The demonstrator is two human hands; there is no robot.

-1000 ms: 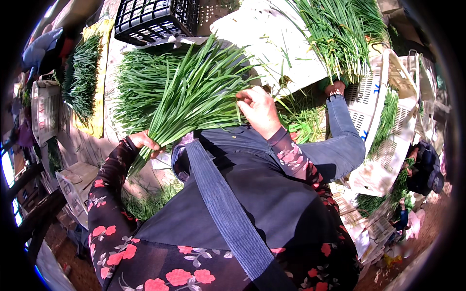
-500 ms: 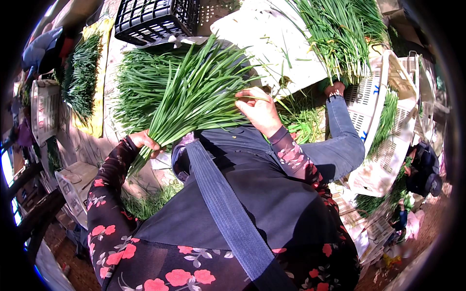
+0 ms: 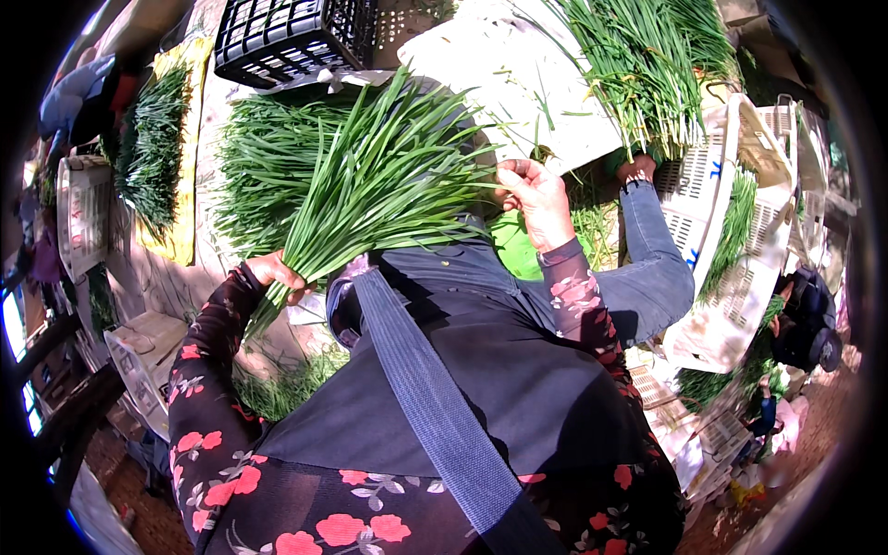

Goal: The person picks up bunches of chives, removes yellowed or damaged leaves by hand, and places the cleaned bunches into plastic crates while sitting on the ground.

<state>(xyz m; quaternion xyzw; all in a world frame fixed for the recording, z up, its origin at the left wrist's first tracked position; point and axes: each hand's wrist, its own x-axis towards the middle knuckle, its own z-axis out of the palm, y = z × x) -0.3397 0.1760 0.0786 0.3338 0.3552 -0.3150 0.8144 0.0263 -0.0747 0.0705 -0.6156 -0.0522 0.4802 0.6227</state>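
My left hand [image 3: 277,274] is closed around the lower stems of a big bunch of garlic chives [image 3: 379,176]. The long green leaves fan out over my lap toward the upper right. Just past the leaf tips is my right hand [image 3: 541,199], thumb and fingers pinched together; whatever is between them is too small to make out. Beneath and behind the held bunch lies a thick pile of the same greens [image 3: 264,157].
A black plastic crate [image 3: 287,42] stands at the far left, beside a white sheet [image 3: 444,55]. More chives [image 3: 638,65] lie at the far right. White crates [image 3: 721,213] with greens stand right of my leg. A bright green thing [image 3: 515,242] lies under my right wrist.
My right hand has moved right, away from the leaf tips, uncovering the bright green thing below it. The left hand and the bunch stay nearly still.
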